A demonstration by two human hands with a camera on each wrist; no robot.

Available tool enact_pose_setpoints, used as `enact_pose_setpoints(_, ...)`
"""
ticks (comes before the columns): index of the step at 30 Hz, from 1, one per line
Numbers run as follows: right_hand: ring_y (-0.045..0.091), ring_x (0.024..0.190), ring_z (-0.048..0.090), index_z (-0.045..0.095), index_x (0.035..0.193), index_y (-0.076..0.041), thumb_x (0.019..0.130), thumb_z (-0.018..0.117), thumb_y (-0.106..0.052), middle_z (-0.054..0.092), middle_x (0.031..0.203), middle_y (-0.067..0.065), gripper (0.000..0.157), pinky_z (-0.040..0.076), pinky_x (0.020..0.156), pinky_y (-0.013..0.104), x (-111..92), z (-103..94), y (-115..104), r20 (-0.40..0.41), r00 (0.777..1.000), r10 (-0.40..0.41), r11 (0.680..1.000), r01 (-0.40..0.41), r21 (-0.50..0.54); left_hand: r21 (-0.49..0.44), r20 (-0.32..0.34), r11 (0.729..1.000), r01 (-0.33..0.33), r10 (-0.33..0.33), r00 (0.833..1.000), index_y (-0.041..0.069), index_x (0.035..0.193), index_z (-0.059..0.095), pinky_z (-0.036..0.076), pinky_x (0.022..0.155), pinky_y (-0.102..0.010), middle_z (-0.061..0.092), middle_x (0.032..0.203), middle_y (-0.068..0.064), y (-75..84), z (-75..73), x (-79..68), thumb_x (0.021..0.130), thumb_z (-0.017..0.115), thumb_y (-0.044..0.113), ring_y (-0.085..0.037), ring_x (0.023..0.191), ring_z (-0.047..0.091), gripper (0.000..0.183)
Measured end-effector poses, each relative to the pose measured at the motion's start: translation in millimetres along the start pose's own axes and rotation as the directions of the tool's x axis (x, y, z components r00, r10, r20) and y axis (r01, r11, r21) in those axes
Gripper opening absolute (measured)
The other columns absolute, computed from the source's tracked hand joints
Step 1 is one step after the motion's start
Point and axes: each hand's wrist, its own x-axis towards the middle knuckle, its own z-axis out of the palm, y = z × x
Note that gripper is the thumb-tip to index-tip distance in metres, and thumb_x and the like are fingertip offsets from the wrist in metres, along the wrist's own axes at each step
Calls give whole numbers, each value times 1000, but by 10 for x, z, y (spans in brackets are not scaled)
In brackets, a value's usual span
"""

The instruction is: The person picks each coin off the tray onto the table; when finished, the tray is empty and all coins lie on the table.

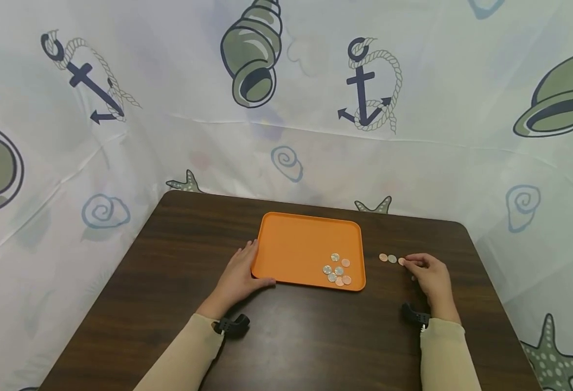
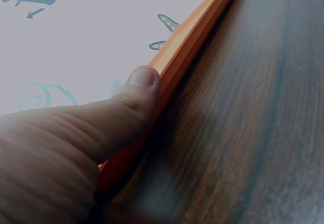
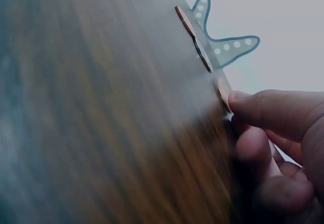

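An orange tray (image 1: pixel 296 244) lies on the table. My left hand (image 1: pixel 237 274) is at its near left corner, fingers along the left side and thumb on the front edge; the left wrist view shows the thumb (image 2: pixel 142 82) against the rim. To the right of the tray, my right hand (image 1: pixel 430 277) pinches a copper coin (image 1: pixel 401 261) at the tabletop. That coin (image 3: pixel 221 93) stands slightly tilted under the thumb in the right wrist view. Beside it lie a silver coin (image 1: pixel 392 259) and another copper coin (image 1: pixel 383 257), in a row.
Several silver and copper coins (image 1: pixel 339 270) lie in the tray's right part. The dark wooden table (image 1: pixel 316 336) meets a white cloth backdrop (image 1: pixel 193 141) printed with shells and anchors. Black straps with devices (image 1: pixel 235 326) sit on both wrists.
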Motion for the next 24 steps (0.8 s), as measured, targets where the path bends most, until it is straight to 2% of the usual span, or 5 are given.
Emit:
enact_pose_setpoints(6,11,86,63,76,130,-3,103,79,-35,72,105,-6,42,60,71,21,-3,-37,18,60,998,2,1000,-2,-1,7,3,1000,0,0,1000,5,175,20,14,140,-57,27,181,-14,-4,4,2,85,88,63,-31,171,20,127)
enact_pose_setpoints(14,14,91,62,78,135,-8,103,77,-41,69,128,6,46,59,73,22,4,-55,30,97,995,10,1000,-8,-22,-6,-1,1000,2,-2,1000,6,175,19,13,141,-57,28,181,-13,8,0,-4,84,89,63,-30,171,19,128)
enact_pose_setpoints(24,15,96,60,74,141,-9,104,75,-46,62,138,12,52,59,75,22,-12,-73,33,141,989,-36,998,42,-39,3,6,1000,9,-9,1000,6,175,19,12,141,-56,27,181,-13,5,-6,-6,85,89,62,-30,172,18,127)
